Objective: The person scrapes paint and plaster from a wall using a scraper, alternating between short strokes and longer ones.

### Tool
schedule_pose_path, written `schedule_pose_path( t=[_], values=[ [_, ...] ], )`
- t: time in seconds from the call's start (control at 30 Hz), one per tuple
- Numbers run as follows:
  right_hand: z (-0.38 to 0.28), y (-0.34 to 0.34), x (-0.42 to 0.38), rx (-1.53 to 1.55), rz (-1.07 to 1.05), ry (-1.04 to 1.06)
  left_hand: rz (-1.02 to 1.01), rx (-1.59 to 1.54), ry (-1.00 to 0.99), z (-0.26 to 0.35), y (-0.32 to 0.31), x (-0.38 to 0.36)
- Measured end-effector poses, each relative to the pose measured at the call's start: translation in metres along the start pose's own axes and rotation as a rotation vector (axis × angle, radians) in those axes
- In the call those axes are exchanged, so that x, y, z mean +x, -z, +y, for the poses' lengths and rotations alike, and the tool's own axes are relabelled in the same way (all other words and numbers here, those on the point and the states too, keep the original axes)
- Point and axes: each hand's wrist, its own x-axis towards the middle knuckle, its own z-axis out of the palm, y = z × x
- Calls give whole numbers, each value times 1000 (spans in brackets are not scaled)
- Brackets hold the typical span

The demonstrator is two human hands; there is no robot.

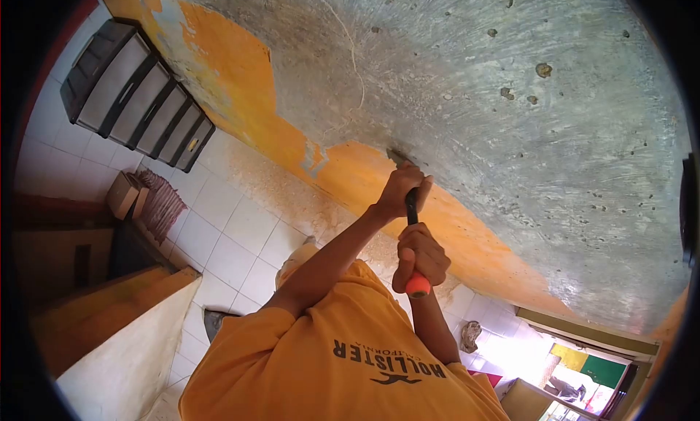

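Observation:
A long scraper [413, 211] with a black shaft and an orange-red end cap slants up to the wall. Its metal blade [397, 157] meets the wall where orange paint [350, 160] borders bare grey plaster [467, 93]. Close behind the blade, my left hand [403, 189] is closed around the tool, its thumb along the shaft. Lower down, my right hand [423, 257] wraps the handle just above the end cap. The plaster is scratched and pitted, with a jagged strip of orange paint along its lower side.
Paint dust and flakes lie on the white floor tiles [244, 220] along the wall. A black and grey drawer unit [138, 93] stands on the left, near a cardboard box [125, 195] and a ribbed mat [162, 206]. Wooden furniture [131, 311] is at lower left; a bright doorway [576, 370] opens at lower right.

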Motion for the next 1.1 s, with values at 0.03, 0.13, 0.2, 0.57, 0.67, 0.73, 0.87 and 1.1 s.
schedule_pose_path(
  t=[0.03, 0.13, 0.2, 0.57, 0.67, 0.73, 0.87, 1.1],
  values=[
    [-2, 3, -1, 43, 7, 5, 2, 10, -5, -6, 0, -5],
    [17, -15, -21, -25, -63, 41, 15, 39, 28, -34, 8, -27],
    [14, -21, -20, -45, -80, 35, -3, 12, 17, -27, 9, -24],
    [1, -11, -3, 44, 69, -17, 11, 49, -18, -21, 8, -10],
    [21, -10, -20, 29, 28, -27, 29, 92, -6, -37, 3, -23],
    [20, -14, -14, -16, -16, -30, -1, 78, 12, -37, 6, -24],
    [2, -7, -5, 52, 44, -30, -5, 19, 20, -18, 5, -11],
    [2, -15, 3, -6, 21, -35, -29, 8, 23, -18, 12, -10]
  ],
)
